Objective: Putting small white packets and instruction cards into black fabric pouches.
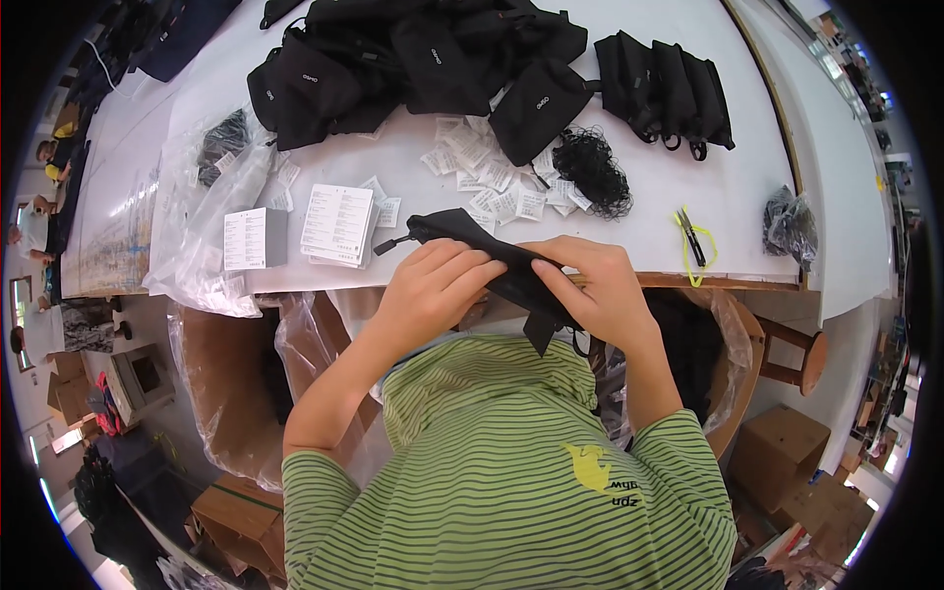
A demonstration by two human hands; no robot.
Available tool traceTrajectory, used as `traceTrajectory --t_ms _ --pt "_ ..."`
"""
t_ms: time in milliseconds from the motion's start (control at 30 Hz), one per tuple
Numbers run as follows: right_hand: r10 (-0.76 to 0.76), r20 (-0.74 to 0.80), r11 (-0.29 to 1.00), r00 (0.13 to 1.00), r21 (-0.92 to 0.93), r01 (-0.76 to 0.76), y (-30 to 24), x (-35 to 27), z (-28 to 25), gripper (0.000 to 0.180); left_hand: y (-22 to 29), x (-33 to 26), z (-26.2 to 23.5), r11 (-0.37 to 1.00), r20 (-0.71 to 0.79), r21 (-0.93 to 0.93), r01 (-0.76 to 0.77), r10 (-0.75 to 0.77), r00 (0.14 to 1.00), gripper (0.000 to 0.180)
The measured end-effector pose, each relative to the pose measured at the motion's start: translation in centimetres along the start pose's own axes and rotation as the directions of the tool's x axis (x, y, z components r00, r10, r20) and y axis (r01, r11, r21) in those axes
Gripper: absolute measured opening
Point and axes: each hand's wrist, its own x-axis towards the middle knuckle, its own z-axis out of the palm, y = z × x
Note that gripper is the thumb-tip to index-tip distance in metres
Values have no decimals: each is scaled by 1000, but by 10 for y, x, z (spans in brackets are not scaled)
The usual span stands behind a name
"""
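Observation:
A small black fabric pouch with a zipper pull at its left end is stretched between my hands, just over the table's near edge. My left hand grips its middle, fingers bent over the upper side. At its right part my right hand pinches the cloth between thumb and fingers. A black tab and a thin loop hang below the right hand. Beyond the pouch lie loose white paper tags and a tangle of black strings. Two stacks of printed white cards stand left of my hands.
A heap of black pouches covers the far table, with a row of pouches at its right. Snips on a yellow cord lie near the right edge. Plastic bags lie left. Lined boxes stand below the table edge.

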Motion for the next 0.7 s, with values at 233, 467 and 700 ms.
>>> traceTrajectory --t_ms 233,467,700 --pt "6 21 998 1000 55 -7 5 1 4 21 -2 -2 0 999 -2 -8 -49 49 999 42" --pt "35 62 997 997 69 -40 12 7 3 21 -2 -3 1 998 -5 3 -59 59 998 39" --pt "95 102 977 990 182 -112 35 19 9 21 -9 -6 10 1000 -1 18 23 -23 1000 39"
